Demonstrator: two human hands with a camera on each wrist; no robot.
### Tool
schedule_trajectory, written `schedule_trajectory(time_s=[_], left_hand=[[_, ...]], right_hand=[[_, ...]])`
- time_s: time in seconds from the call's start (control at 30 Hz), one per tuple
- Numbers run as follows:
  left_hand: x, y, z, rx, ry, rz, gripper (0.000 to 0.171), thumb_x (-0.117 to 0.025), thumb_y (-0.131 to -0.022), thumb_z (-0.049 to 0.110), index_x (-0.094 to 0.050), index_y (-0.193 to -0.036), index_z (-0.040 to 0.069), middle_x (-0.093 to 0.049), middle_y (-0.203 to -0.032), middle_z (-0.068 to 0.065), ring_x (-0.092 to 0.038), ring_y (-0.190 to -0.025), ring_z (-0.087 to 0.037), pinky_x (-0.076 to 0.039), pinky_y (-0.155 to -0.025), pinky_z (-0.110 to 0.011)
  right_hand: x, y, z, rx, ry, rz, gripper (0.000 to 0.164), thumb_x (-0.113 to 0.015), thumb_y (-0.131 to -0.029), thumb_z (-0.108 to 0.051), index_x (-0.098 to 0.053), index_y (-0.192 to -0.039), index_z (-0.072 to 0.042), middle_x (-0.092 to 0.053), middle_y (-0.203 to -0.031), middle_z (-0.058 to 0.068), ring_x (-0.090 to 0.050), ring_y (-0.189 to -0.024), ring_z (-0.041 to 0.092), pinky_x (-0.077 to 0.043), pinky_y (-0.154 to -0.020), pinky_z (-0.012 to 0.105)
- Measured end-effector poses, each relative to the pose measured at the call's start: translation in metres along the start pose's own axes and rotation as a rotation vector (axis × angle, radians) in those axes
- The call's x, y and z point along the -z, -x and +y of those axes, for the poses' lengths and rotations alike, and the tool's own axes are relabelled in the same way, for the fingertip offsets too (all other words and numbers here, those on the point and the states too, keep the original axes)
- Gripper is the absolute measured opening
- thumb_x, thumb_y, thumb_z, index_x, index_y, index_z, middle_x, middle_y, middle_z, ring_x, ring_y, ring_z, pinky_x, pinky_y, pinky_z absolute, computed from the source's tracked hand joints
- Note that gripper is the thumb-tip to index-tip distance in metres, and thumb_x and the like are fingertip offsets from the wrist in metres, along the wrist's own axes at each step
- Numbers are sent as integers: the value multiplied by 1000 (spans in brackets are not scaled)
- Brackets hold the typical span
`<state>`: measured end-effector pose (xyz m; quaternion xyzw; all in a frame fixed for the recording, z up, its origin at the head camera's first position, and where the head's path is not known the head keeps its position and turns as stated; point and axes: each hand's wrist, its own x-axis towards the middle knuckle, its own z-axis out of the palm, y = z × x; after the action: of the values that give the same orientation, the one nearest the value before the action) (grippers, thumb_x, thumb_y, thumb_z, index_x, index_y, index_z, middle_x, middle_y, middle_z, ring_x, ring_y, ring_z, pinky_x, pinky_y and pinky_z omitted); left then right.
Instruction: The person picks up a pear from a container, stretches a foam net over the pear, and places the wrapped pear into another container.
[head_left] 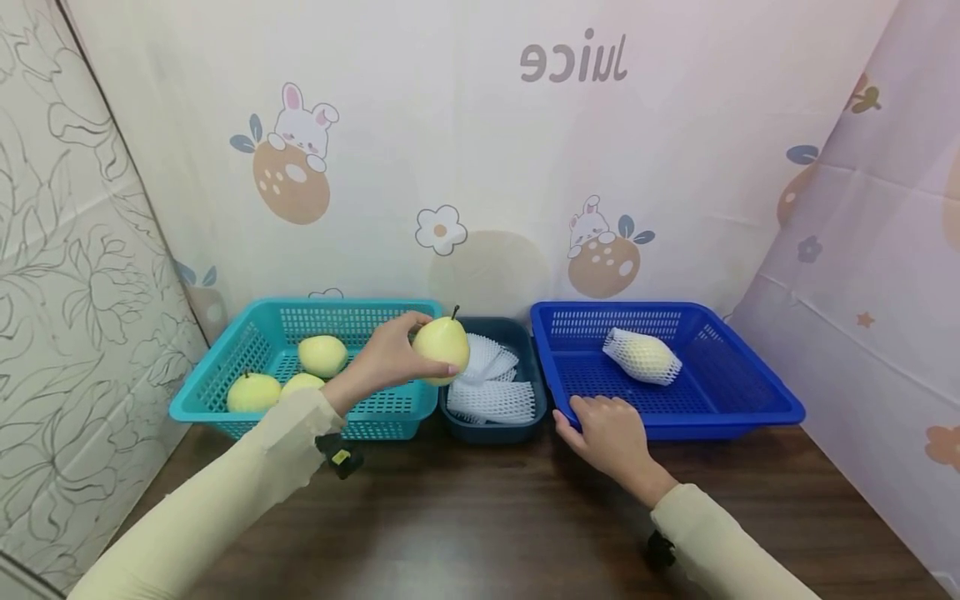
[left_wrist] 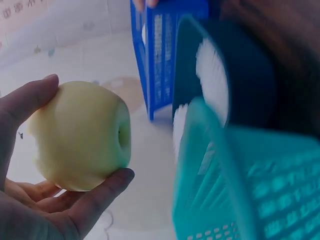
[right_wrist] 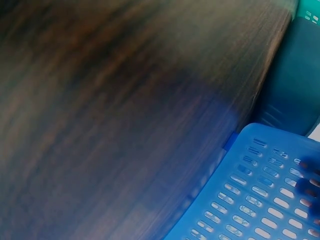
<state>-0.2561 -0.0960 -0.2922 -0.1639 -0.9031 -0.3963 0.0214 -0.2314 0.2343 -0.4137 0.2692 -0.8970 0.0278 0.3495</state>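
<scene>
My left hand (head_left: pixel 393 354) holds a pale yellow pear (head_left: pixel 442 343) between thumb and fingers, stem up, above the edge between the teal basket (head_left: pixel 427 400) and the small dark bin (head_left: pixel 491 433). The left wrist view shows the base of the pear (left_wrist: pixel 85 135) facing sideways. My right hand (head_left: pixel 609 437) grips the front left corner of the blue basket (head_left: pixel 720 429), fingers over the rim and thumb outside. In the right wrist view, fingers show darkly through the slotted wall (right_wrist: pixel 250 200). White foam nets (head_left: pixel 495 400) lie in the dark bin.
Several pears, one of them a pear (head_left: pixel 322 356) near the back, lie in the teal basket. A pear in a foam net (head_left: pixel 642 356) rests inside the blue basket. All three containers stand on a dark wooden table (head_left: pixel 465 517), against a printed curtain (head_left: pixel 487 167).
</scene>
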Motion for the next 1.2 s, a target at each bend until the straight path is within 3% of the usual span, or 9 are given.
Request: schedule_trajectory(time_s=[0.27, 0.53, 0.8, 1.2], left_hand=[[-28, 30, 3, -81, 154, -29, 68, -85, -66, 36, -57, -120, 9, -62, -110, -5, -58, -94, -26, -50, -68, -35], [-73, 50, -4, -205, 237, -52, 66, -88, -63, 36, -56, -116, 15, -62, -105, 2, -58, -90, -17, -49, -71, -34], [-105, 64, -23, -197, 263, -155, 66, -88, -61, 39, -52, -112, 15, -61, -104, 4, -57, -91, -13, -50, -73, -30], [-122, 76, -50, -148, 257, -215, 66, -87, -62, 41, -50, -112, 18, -60, -107, 4, -57, -94, -16, -49, -75, -30]], right_hand=[[-1, 0, 1, 6, -1, 15, 39, -52, -89, -38, -44, -60, -12, -35, -48, -1, -33, -41, 17, -26, -40, 28], [0, -1, 1, 14, 16, 32, 42, -48, -91, -40, -42, -59, -13, -33, -47, -1, -34, -40, 18, -27, -39, 29], [-1, 1, -1, 26, 21, 71, 42, -46, -92, -40, -40, -59, -14, -33, -47, -1, -36, -39, 19, -26, -38, 29], [-1, 0, 1, 23, 16, 56, 40, -49, -90, -38, -42, -59, -13, -35, -47, -1, -37, -40, 19, -26, -39, 29]])
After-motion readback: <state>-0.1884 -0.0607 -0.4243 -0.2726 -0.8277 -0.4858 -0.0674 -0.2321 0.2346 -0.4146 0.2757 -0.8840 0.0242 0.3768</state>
